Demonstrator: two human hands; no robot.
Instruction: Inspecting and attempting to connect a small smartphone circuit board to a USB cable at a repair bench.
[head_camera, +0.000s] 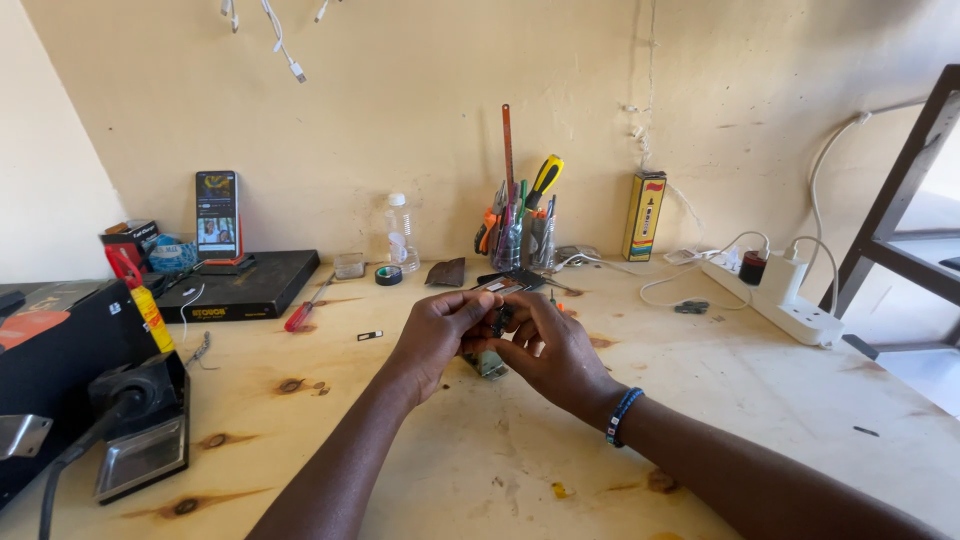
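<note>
At a wooden workbench (480, 460), the left hand (435, 335) and right hand (555, 350) pinch a small dark phone part (503, 318), seemingly light, stiff and fragile, best gripped by its edges, screwdriver (303, 310) at nine o'clock.

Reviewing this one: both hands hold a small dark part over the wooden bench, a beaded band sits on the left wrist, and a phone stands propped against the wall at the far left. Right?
Not quite. The head view shows the beaded band on the right wrist, not the left. The rest holds: the left hand and right hand hold the small dark part over the wooden bench, and the phone stands propped at the far left.
</note>
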